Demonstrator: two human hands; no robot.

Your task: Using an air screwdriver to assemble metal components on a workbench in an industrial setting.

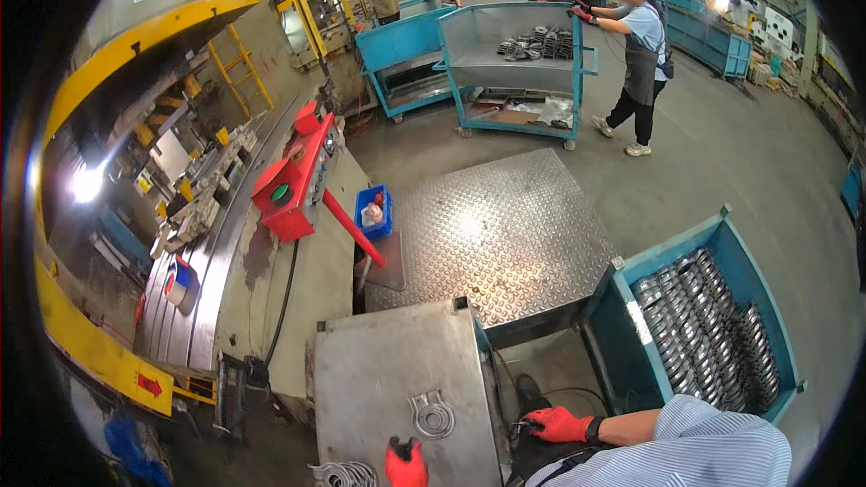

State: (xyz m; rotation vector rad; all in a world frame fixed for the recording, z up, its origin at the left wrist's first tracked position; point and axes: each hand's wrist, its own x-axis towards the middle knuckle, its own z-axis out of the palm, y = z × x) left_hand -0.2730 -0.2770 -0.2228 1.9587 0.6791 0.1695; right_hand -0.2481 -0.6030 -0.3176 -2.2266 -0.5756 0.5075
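Observation:
My left hand (406, 464), in a red glove with dark fingertips, is over the near part of the grey metal table (370, 361). Its fingertips are a little apart, and nothing shows in them. Just beyond lies a flat ring-shaped metal part (435, 415) with a tab. Left of that hand, more ring-shaped metal parts (347, 474) overlap at the table's near edge. Right of the table, my right hand (557, 425), also red-gloved, is closed around a small dark object that I cannot make out. A thin dark hose or cable runs close by.
A teal bin (636, 311) of shiny curved metal parts stands right. Beyond the table lies a raised tread-plate platform (496, 225). A press (225, 280) with a red control box (289, 194) is left. A person (642, 54) holds a teal cart (514, 122) ahead.

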